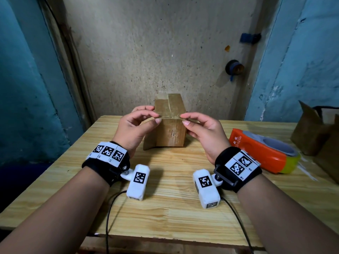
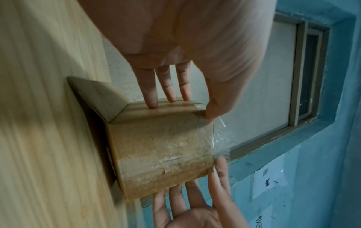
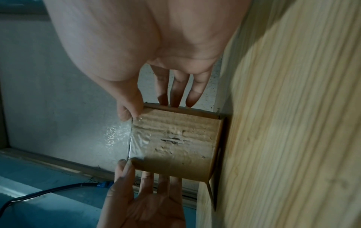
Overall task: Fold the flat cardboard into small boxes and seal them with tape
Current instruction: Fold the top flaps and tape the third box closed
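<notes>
Head view, left hand point(image 1: 134, 125) and right hand point(image 1: 203, 132) grips pinching clear tape point(image 3: 119, 135) at box point(image 1: 169, 132) top edge, far fingertips hidden

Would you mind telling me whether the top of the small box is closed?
Closed: the box's top flaps lie flat, with clear tape over the near edge.

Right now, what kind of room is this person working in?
Probably a small, rough packing corner: a wooden table against a bare wall, a cardboard box being taped, and an orange tape dispenser nearby.

Black wristbands point(image 1: 108, 169) bear white coded tags and cabled cameras point(image 1: 138, 182).
</notes>
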Tool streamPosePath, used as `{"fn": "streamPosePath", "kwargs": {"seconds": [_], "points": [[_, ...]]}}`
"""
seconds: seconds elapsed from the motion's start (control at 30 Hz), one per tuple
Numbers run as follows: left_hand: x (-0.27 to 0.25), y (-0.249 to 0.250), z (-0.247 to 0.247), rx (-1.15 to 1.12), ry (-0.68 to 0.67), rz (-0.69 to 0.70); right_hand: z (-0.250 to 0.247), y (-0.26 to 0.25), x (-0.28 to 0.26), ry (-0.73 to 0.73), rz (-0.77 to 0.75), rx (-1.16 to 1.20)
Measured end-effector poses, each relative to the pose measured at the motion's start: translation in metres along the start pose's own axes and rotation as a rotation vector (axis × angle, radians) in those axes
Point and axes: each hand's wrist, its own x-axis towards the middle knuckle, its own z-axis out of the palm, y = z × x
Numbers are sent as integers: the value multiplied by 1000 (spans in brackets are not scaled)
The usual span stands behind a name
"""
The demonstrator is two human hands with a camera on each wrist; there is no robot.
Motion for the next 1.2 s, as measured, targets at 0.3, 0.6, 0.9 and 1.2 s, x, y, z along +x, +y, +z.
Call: {"fn": "streamPosePath", "kwargs": {"seconds": [0.3,0.6,0.9,1.2], "points": [[1,0,-1,15,-26,-34,1,-1,-2,13,41,28],[-1,-1,3,-40,21,-56,1,-2,-3,60,46,3],[2,0,4,-137,52,-196,-3,1,-1,96,100,16],[-5,7,15,-37,60,-240,2,-1,-1,128,160,20]]}}
